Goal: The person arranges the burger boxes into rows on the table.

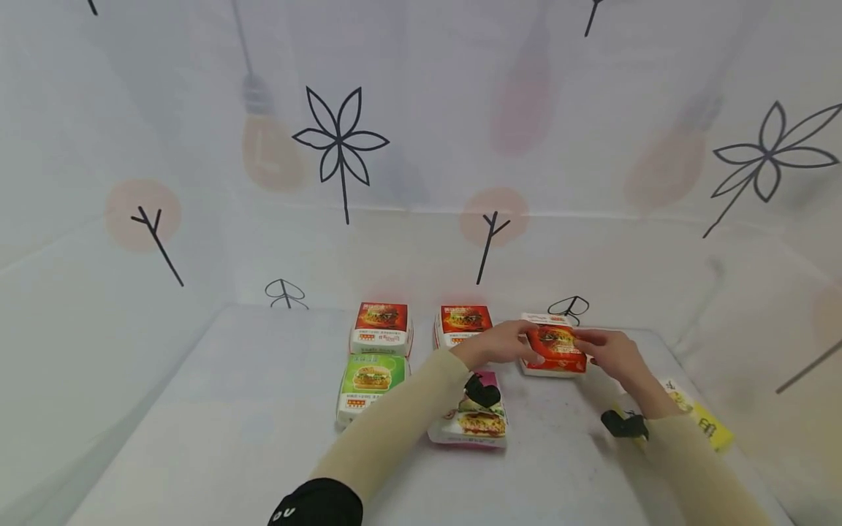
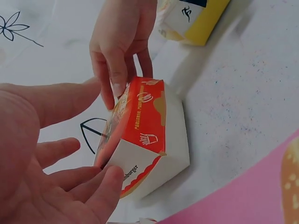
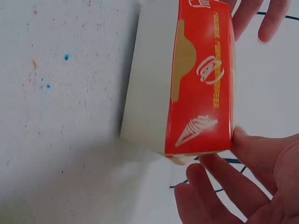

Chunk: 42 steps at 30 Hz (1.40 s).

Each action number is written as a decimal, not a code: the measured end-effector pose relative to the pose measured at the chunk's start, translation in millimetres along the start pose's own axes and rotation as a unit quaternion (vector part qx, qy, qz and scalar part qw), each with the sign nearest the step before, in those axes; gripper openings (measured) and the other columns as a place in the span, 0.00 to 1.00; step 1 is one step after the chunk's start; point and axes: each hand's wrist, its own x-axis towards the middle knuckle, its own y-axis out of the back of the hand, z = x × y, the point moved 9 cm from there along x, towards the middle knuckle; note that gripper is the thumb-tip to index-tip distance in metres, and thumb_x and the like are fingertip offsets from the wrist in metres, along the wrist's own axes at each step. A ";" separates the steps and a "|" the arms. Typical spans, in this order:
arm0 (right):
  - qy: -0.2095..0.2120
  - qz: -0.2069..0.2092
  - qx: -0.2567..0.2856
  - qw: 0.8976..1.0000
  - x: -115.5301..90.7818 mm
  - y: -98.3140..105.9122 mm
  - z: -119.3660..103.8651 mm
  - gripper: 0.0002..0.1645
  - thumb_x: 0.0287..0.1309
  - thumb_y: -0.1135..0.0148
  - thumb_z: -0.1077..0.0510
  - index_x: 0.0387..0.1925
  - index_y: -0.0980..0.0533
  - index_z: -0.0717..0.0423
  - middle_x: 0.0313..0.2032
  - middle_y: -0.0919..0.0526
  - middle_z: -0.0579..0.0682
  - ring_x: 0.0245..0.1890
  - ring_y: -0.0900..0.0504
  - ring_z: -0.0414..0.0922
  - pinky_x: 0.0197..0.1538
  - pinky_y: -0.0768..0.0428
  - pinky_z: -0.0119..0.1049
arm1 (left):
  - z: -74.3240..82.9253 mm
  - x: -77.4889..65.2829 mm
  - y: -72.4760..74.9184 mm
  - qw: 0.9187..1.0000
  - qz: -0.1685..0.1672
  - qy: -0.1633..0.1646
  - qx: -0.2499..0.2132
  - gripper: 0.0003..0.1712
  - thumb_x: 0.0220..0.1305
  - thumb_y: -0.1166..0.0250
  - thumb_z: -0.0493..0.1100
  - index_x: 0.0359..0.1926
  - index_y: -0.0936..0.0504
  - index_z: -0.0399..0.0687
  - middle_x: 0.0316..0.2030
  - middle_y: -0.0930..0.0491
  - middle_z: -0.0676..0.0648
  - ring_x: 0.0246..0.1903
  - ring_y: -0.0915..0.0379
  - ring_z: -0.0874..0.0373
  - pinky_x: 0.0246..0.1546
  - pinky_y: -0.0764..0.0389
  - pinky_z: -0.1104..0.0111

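Observation:
A red and white burger box (image 1: pixel 555 349) sits at the back right of the table, its lid down. At its left end is my left hand (image 1: pixel 503 343), fingers spread; in the left wrist view the fingertips reach the white side flap of the box (image 2: pixel 154 140). My right hand (image 1: pixel 615 354) is at the opposite end. The right wrist view shows its thumb (image 3: pixel 261 151) at the lid's corner and its other fingers loosely bent beside the box (image 3: pixel 201 88). Neither hand is wrapped around it.
Two more red burger boxes (image 1: pixel 381 327) (image 1: pixel 463 321) stand left at the back. A green burger box (image 1: pixel 370 376) and a pink one (image 1: pixel 476 426) lie before them. A yellow package (image 1: pixel 713 431) lies by the right edge. A patterned cloth (image 1: pixel 408 248) hangs behind the table.

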 end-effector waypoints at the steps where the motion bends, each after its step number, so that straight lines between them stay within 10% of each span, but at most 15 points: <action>1: 0.001 0.004 0.002 1.000 -0.9 1.3 0.3 0.35 0.71 0.43 0.46 0.67 0.33 0.68 0.62 0.29 0.72 0.53 0.23 0.63 0.52 0.19 0.50 | -0.3 0.2 1.3 1.000 0.003 -0.004 0.000 0.39 0.62 0.29 0.49 0.72 0.33 0.58 0.65 0.28 0.52 0.61 0.32 0.58 0.61 0.29 0.61; 19: 0.083 -0.058 0.027 0.995 5.1 -4.1 -10.8 0.49 0.61 0.32 0.49 0.75 0.44 0.63 0.70 0.45 0.75 0.69 0.48 0.75 0.62 0.44 0.75 | -9.9 8.0 6.7 0.998 0.023 -0.007 -0.063 0.32 0.67 0.36 0.35 0.70 0.30 0.56 0.68 0.32 0.52 0.67 0.37 0.55 0.66 0.33 0.59; 42: 0.038 -0.072 0.018 0.996 -7.4 -7.5 -2.4 0.48 0.63 0.37 0.40 0.74 0.41 0.61 0.70 0.44 0.74 0.67 0.46 0.74 0.59 0.40 0.75 | 0.5 -26.7 2.3 0.998 -0.025 -0.025 -0.049 0.35 0.65 0.32 0.48 0.72 0.32 0.58 0.66 0.29 0.56 0.66 0.36 0.60 0.66 0.33 0.60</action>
